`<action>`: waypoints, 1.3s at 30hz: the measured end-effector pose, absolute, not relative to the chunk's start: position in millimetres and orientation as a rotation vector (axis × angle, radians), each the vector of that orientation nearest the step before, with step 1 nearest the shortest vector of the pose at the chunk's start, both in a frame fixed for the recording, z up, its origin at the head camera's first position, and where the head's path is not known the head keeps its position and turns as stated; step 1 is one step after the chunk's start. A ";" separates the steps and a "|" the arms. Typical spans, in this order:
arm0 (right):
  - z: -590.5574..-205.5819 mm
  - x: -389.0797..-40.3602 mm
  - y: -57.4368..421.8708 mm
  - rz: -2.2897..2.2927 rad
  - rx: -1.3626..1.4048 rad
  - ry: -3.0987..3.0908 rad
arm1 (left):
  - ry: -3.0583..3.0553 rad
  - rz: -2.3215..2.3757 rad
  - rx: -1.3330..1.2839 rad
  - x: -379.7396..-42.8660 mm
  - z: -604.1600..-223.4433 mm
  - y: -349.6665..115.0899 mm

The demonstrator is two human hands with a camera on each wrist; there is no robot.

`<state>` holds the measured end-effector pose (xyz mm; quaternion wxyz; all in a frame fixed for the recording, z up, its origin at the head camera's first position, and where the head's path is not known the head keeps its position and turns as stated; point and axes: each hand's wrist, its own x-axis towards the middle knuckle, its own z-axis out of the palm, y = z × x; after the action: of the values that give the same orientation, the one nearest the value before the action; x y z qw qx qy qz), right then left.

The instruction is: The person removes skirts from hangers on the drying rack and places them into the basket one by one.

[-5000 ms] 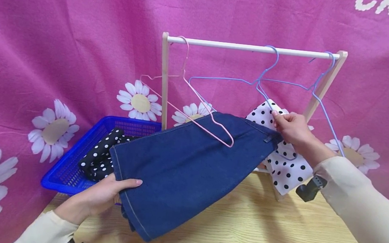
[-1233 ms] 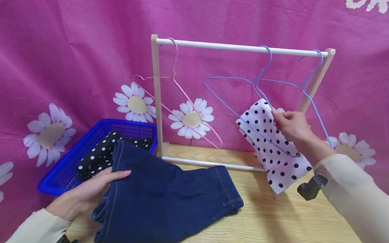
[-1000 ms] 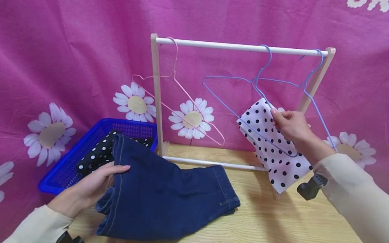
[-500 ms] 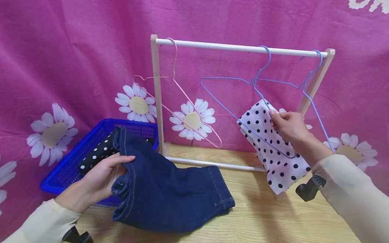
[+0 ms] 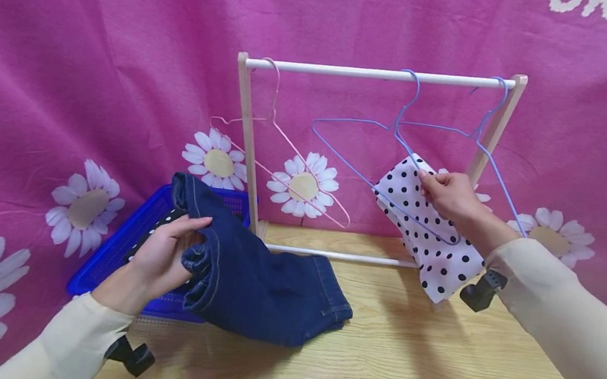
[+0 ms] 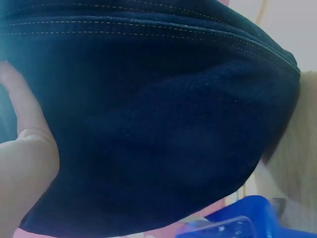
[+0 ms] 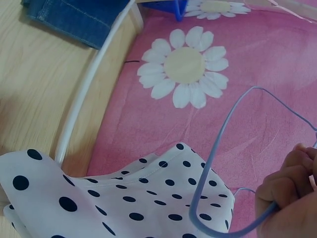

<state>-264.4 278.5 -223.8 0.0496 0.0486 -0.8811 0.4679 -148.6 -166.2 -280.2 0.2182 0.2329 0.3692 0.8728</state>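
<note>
My left hand point(image 5: 180, 240) grips the bunched edge of a dark blue denim garment point(image 5: 266, 289) and lifts it over the near edge of a blue basket point(image 5: 104, 262); the rest trails on the wooden table point(image 5: 401, 370). In the left wrist view the denim point(image 6: 158, 124) fills the frame, my fingers point(image 6: 25, 114) against it. My right hand point(image 5: 432, 187) pinches the wire of a blue hanger point(image 5: 350, 157) that carries a white cloth with black dots point(image 5: 435, 245). From the right wrist, that hand point(image 7: 290, 198) curls round the hanger wire point(image 7: 213, 163) above the dotted cloth point(image 7: 124, 203).
A small wooden rack point(image 5: 380, 73) stands on the table. On it hang a pink hanger point(image 5: 290, 151) at the left and a second blue hanger point(image 5: 495, 165) at the right. A black dotted cloth point(image 5: 151, 237) lies in the basket. Pink daisy fabric hangs behind.
The denim, held up by both hands five seconds ago, now lies on the table. My left hand has dragged its edge left and up toward the basket. My right hand stays on the hanger.
</note>
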 end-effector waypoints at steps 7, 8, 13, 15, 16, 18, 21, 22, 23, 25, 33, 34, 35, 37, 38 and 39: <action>-221.6 -265.1 275.1 1.444 0.146 -2.719 | 1.110 2.509 0.593 -151.2 -264.7 -159.4; -221.4 -265.3 274.9 1.443 0.148 -2.723 | 1.116 2.525 0.587 -152.0 -261.9 -157.9; -221.3 -267.3 273.8 1.429 0.141 -2.720 | 1.124 2.570 0.597 -156.2 -246.1 -150.3; -221.6 -268.0 272.7 1.428 0.139 -2.717 | 1.117 2.582 0.606 -157.7 -239.6 -148.0; -221.8 -268.4 272.1 1.428 0.141 -2.715 | 1.124 2.585 0.609 -158.1 -236.4 -147.0; -222.1 -269.0 270.9 1.432 0.144 -2.709 | 1.132 2.592 0.617 -159.4 -230.7 -145.2; -222.7 -270.0 269.5 1.438 0.149 -2.704 | 1.138 2.604 0.620 -161.0 -223.2 -143.0; -222.8 -270.2 269.0 1.438 0.152 -2.703 | 1.151 2.607 0.618 -161.5 -221.0 -142.1; -222.9 -270.4 268.6 1.438 0.154 -2.704 | 1.160 2.613 0.616 -161.9 -219.0 -141.4; -223.0 -270.5 267.6 1.434 0.159 -2.708 | 1.179 2.626 0.609 -162.9 -214.7 -139.9; -224.0 -271.1 263.7 1.453 0.172 -2.719 | 1.152 2.686 0.602 -166.8 -197.1 -135.2; -224.0 -271.1 263.3 1.454 0.171 -2.722 | 1.140 2.693 0.603 -167.1 -194.5 -134.4; -224.0 -271.2 263.1 1.452 0.169 -2.726 | 1.123 2.704 0.606 -167.4 -191.8 -133.7; -223.7 -271.4 262.5 1.452 0.167 -2.731 | 1.088 2.719 0.616 -167.7 -185.7 -132.1; -223.6 -271.7 262.3 1.452 0.168 -2.732 | 1.053 2.724 0.625 -167.8 -182.5 -131.4; -223.6 -272.0 262.1 1.450 0.165 -2.734 | 1.039 2.722 0.638 -167.8 -179.1 -130.7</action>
<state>-272.0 262.1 -223.6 0.0213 0.0533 -0.8819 0.4679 -167.8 -130.7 -179.1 0.0793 0.2133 0.3472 0.9098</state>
